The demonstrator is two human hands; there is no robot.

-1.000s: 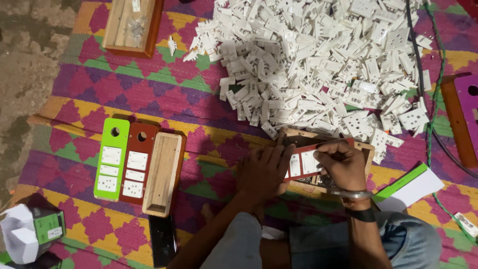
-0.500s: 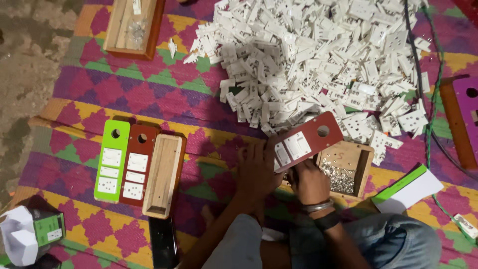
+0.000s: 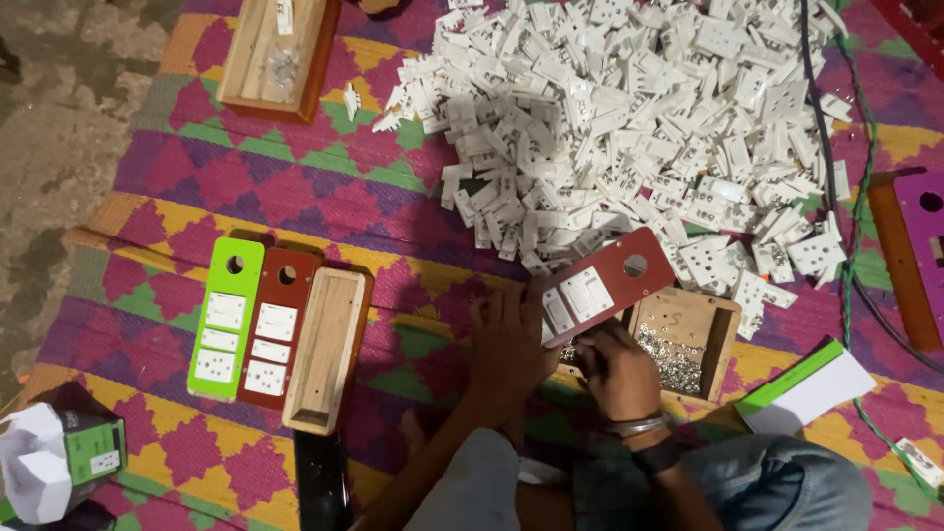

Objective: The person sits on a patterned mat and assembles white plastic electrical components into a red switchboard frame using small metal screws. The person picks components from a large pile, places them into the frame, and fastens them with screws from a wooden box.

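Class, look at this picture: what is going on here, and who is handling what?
A person sits on a patterned mat. Both hands, left hand and right hand, hold a red-brown plate fitted with white switch parts, tilted over a wooden box holding small metal pieces. A heap of white parts lies beyond. A green plate and another red-brown one lie on the person's left.
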